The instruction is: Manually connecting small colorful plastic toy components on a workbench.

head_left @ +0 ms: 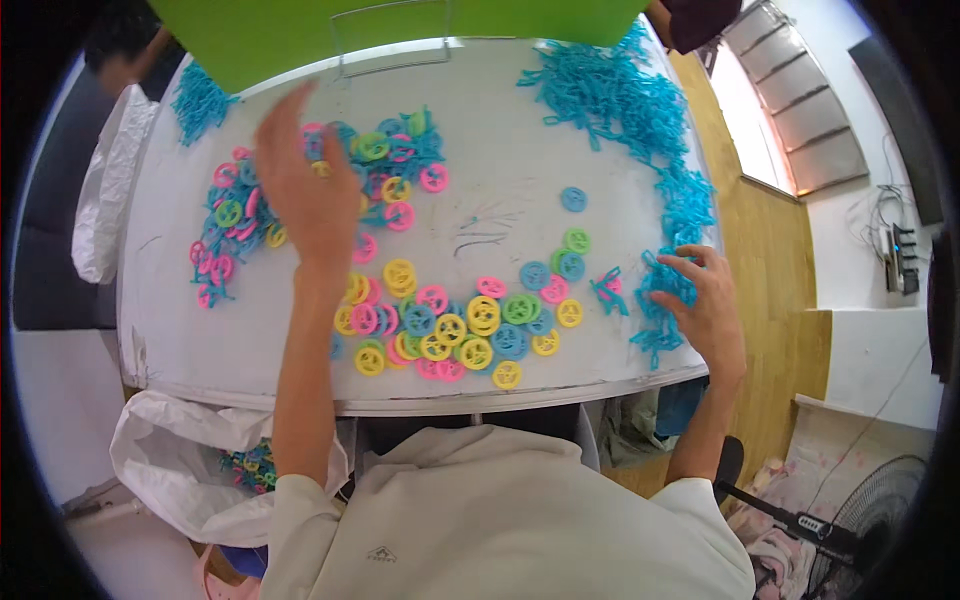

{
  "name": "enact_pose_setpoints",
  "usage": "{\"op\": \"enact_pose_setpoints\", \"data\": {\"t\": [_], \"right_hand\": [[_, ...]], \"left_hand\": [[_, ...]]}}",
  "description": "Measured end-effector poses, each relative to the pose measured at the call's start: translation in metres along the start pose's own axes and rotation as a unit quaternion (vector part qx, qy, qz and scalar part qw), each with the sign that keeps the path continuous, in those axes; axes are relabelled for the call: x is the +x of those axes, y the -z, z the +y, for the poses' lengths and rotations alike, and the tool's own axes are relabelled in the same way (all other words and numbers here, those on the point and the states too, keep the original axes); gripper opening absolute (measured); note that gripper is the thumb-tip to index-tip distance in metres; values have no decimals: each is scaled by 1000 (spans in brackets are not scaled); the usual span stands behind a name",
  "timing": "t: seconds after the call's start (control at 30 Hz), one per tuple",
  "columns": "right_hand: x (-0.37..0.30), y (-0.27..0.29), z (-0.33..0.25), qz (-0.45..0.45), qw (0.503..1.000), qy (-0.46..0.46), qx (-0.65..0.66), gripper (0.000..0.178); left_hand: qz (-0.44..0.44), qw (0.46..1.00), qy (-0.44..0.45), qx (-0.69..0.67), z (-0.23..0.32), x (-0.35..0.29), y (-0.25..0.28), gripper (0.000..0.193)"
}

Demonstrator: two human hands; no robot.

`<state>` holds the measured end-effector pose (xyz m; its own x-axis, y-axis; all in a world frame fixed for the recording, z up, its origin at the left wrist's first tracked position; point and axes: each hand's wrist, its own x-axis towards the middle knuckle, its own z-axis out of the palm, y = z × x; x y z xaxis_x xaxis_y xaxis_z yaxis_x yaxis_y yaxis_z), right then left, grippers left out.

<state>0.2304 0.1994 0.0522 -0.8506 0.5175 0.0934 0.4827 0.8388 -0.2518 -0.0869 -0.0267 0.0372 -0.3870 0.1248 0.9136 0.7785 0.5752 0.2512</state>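
My left hand (310,190) is raised over a spread of pink, yellow, green and blue plastic rings joined with blue plastic pieces (225,215). Its fingers are apart, slightly blurred, and I see nothing held in them. At the right edge of the table, my right hand (708,310) reaches into a trail of loose blue plastic pieces (660,330). Thumb and fingers curve apart around some of them. Just left of that hand lies a pink ring with blue pieces (608,290) on it. Loose coloured rings (483,315) are heaped, some stacked, near the table's front edge.
Blue pieces form a large heap (620,95) at the far right and a small one (203,103) at the far left. A green panel (400,45) borders the white table (480,235). An open white bag (170,460) holds coloured pieces. A fan (870,530) stands lower right.
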Motion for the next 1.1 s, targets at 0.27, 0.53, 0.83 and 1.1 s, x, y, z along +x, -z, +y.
{"op": "enact_pose_setpoints", "data": {"t": [0.27,0.53,0.83,1.1], "right_hand": [[10,-12,0,7,998,1,57,29],[11,-8,1,16,994,30,100,25],[8,8,16,66,939,-106,322,18],[42,3,-22,43,838,-108,533,28]], "left_hand": [[-419,877,186,-144,13,10,70,16],[-554,805,211,-14,-13,-10,104,29],[-603,743,262,-127,-16,-19,87,14],[-539,656,347,-399,33,12,55,21]]}}
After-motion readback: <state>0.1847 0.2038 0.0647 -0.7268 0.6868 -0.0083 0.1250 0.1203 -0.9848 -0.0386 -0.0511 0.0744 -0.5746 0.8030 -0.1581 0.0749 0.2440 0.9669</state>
